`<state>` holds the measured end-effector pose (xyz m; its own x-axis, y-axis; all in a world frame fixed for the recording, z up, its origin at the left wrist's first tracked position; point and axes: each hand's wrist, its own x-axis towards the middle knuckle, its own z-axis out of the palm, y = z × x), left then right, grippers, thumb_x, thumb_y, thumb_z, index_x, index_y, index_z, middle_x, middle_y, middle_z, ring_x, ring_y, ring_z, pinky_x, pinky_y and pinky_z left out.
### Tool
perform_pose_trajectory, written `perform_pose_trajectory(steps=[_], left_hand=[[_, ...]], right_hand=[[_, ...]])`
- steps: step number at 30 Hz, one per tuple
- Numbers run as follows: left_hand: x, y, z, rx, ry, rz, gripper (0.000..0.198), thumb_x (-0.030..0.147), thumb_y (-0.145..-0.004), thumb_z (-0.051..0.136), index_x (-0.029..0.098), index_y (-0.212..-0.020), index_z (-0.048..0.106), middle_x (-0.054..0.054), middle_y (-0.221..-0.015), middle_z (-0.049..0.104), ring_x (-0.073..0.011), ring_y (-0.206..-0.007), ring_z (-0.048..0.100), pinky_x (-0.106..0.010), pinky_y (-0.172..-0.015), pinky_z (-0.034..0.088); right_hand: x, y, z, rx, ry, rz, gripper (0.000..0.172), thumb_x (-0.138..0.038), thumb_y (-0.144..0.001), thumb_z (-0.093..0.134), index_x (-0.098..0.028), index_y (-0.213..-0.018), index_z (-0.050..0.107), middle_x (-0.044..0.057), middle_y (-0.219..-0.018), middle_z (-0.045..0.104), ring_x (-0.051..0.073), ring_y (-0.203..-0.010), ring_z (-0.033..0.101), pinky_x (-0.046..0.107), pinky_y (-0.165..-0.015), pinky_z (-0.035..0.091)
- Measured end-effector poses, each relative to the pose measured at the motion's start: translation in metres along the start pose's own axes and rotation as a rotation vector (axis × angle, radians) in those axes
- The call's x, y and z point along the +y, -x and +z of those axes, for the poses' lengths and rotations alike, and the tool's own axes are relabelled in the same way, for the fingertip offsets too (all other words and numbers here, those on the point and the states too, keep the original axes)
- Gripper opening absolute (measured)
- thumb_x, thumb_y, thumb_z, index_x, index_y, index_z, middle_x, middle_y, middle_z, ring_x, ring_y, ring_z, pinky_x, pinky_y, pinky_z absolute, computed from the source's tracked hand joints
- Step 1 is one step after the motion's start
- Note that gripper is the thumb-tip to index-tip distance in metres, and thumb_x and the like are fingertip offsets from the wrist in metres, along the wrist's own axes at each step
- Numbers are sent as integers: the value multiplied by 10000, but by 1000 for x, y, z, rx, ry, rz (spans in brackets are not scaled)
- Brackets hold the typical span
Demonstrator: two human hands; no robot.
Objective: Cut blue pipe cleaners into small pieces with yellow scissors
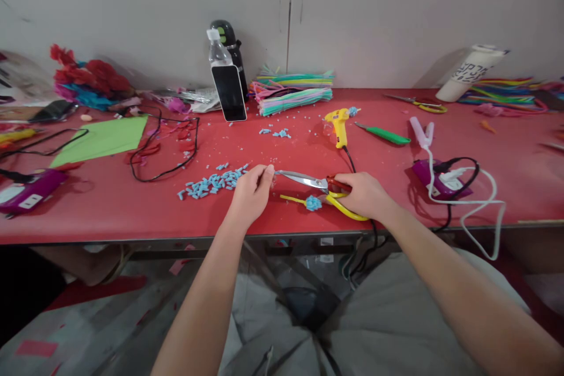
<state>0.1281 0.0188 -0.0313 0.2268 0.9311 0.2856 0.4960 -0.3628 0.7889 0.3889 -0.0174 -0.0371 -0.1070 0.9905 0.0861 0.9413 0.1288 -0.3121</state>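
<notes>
My right hand (363, 194) is closed around the handles of a pair of scissors (304, 180), one handle red and the other yellow. The blades point left, and their tips reach the fingertips of my left hand (253, 192). Thumb and fingers of that hand are pinched together; what is between them is too small to make out. Just below the blades, a blue cluster on a yellow stem (313, 204) lies on the table. Left of my left hand is a spread of short light-blue pieces (211, 184).
On the red table (132, 205) lie a yellow glue gun (338, 126), a green-handled tool (388, 136) and bundles of pipe cleaners (295, 97). A phone (229, 94) leans against bottles. Cords run from purple power blocks (440, 181) on both sides.
</notes>
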Motion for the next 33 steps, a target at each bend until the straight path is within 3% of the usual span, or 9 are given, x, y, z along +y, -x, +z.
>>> perform_pose_trajectory(steps=[8, 16, 33], left_hand=[[0, 0, 1, 9, 25, -25, 375, 429, -931, 360, 182, -683, 494, 1, -637, 546, -121, -623, 520, -237, -612, 382], [-2, 0, 2, 28, -7, -19, 385, 448, -936, 347, 189, -677, 463, 9, -619, 524, -120, -611, 511, -245, -612, 373], [-4, -2, 4, 52, -16, -17, 384, 460, -932, 357, 187, -695, 484, 4, -632, 551, -121, -623, 525, -246, -619, 380]], right_hand=[[-4, 0, -2, 27, 5, -7, 370, -598, -694, 577, -234, -628, 563, -3, -584, 566, 128, -525, 438, 250, -503, 225], [-3, 4, -2, 31, -49, -6, 414, -627, -690, 582, -224, -629, 510, -22, -540, 513, 108, -482, 375, 246, -487, 218], [-7, 3, -2, 38, -9, -24, 405, -619, -693, 571, -224, -618, 522, -3, -577, 557, 123, -503, 443, 250, -501, 220]])
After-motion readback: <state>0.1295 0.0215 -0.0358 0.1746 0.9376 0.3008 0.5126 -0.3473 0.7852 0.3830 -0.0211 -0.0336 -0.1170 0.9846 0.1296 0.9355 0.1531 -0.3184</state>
